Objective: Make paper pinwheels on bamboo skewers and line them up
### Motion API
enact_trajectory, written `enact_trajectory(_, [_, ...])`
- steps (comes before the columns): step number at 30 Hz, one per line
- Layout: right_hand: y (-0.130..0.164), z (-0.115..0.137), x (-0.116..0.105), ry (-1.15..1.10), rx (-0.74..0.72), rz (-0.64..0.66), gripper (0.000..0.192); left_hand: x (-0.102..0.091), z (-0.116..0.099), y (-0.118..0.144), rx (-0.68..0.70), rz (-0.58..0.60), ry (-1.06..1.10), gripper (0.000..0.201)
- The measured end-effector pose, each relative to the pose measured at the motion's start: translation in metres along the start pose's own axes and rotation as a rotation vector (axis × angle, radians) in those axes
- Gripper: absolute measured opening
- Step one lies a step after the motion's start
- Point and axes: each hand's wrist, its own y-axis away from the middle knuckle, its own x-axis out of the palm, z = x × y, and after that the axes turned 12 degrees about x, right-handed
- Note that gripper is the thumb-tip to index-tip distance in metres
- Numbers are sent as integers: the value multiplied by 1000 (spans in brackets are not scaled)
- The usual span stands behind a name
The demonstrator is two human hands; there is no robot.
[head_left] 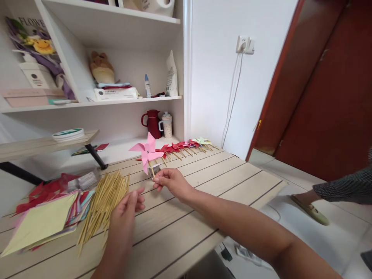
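- The pink pinwheel (148, 152) is right of the stick pile (107, 197), its stick pinched between thumb and fingers of the right hand (171, 181).
- The left hand (125, 206), loosely curled and seemingly empty, is by the stick pile's right edge; a careless sweep could scatter it.
- Dipping forward could crease blades against the red pinwheels (178, 147), beyond and right of the stick pile.

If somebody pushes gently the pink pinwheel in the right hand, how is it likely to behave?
The pink pinwheel has thin-looking blades, which would probably bend or crease easily. Its slim stick looks straight and is likely fairly stiff. Since the right hand pinches only the stick's lower part, the wide head may tilt.
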Motion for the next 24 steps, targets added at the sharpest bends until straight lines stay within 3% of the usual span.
enact_trajectory(6, [-13, -2, -82, 278, 52, -310, 14, 0, 3, 7, 215, 142, -359, 55])
enact_trajectory(10, [-22, -6, -142, 397, 109, -483, 18, 5, 15, 15, 515, 413, -542, 37])
enact_trajectory(13, [-31, -10, -176, 493, 166, -624, 16, 9, 21, 18, 698, 640, -645, 31])
enact_trajectory(17, [-43, -10, -206, 670, 248, -711, 11, 10, 21, 21, 728, 784, -746, 32])
enact_trajectory(20, [-50, -7, -223, 780, 336, -751, 12, 8, 19, 20, 690, 788, -786, 32])
enact_trajectory(24, [-59, -3, -242, 851, 437, -752, 35, 5, 17, 18, 598, 767, -811, 34])
